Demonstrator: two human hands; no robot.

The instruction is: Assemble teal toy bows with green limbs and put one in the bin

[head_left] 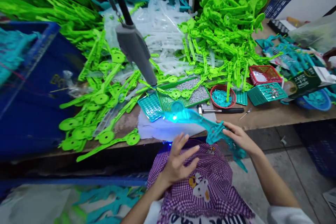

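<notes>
My right hand (237,136) grips the lower end of a long teal plastic piece (214,129) over the front edge of the bench. The piece's round upper end is lit by a bright blue light near a white cloth (157,126). My left hand (181,162) hovers below the piece with its fingers spread and nothing in it. A grey power screwdriver (133,49) hangs above the bench, its tip near a green tray of small metal parts (168,103).
Piles of green pieces (220,31) and clear pieces (160,24) cover the bench. A blue crate (28,105) stands left. A hammer (223,111), a red basket (223,87) of teal discs and a stack of teal trays (267,94) lie to the right.
</notes>
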